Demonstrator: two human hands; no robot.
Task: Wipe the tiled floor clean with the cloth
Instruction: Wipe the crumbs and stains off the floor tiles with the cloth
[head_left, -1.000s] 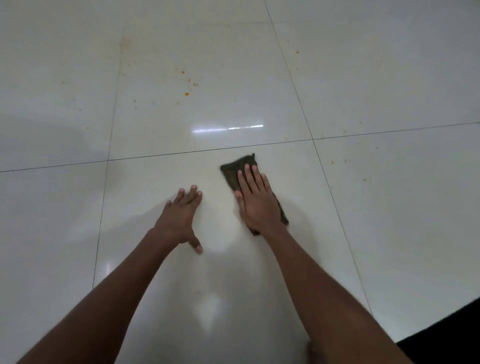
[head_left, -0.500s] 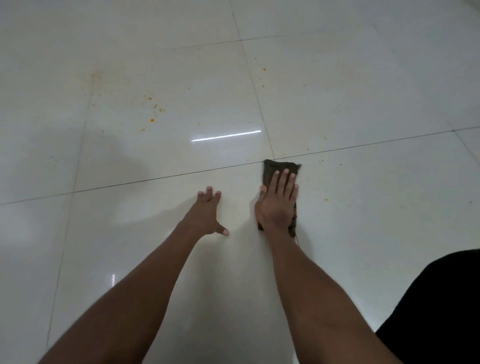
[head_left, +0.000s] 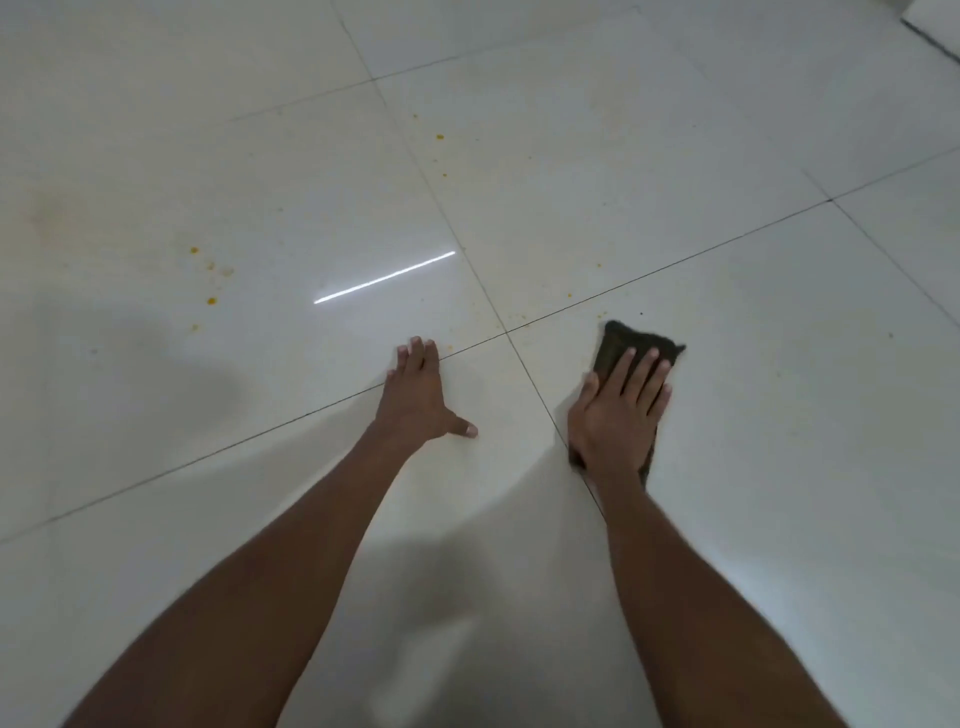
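A dark folded cloth lies flat on the glossy white tiled floor, just right of a grout crossing. My right hand presses down on the cloth with straight fingers, covering most of it; only its far end and a strip by the wrist show. My left hand rests flat on the floor to the left, fingers together, thumb spread. Small orange specks dot the tile at the far left, and more specks lie farther off near the middle.
Thin dark grout lines cross the floor diagonally. A bright strip of reflected light lies ahead of my left hand. A faint yellowish smear marks the far left tile. A dark edge shows at the top right corner.
My right hand has slid the cloth to the right, across the grout line onto the neighbouring tile. My left hand stays planted on the floor. The view has turned, so the tiles look tilted.
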